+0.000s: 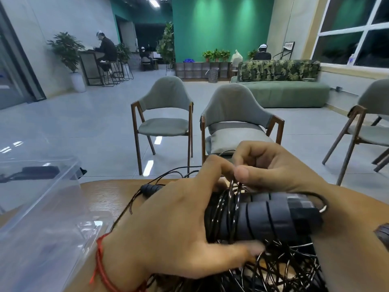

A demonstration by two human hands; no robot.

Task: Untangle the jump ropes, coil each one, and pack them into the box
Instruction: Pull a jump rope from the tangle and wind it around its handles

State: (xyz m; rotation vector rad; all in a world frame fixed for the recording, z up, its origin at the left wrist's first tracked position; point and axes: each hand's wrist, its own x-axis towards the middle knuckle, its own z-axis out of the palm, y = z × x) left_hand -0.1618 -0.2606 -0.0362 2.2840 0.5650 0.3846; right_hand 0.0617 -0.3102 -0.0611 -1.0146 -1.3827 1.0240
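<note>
Two dark grey ribbed jump rope handles [271, 218] lie side by side with thin black cord wound round them. My left hand [179, 224] grips this bundle from the left, thumb under it. My right hand [271, 167] pinches a strand of the cord just above the handles. A tangle of black cord [280, 268] is heaped on the wooden table [105, 197] below the bundle. Another black handle [150, 189] lies on the table further back. The clear plastic box [42, 207] stands at the left, with a dark handle [37, 172] seen through its wall.
Two grey chairs [166, 123] [237, 116] stand on the tiled floor beyond the table's far edge, and a third chair [366, 131] is at the right. A green sofa [282, 93] and several seated people are far back.
</note>
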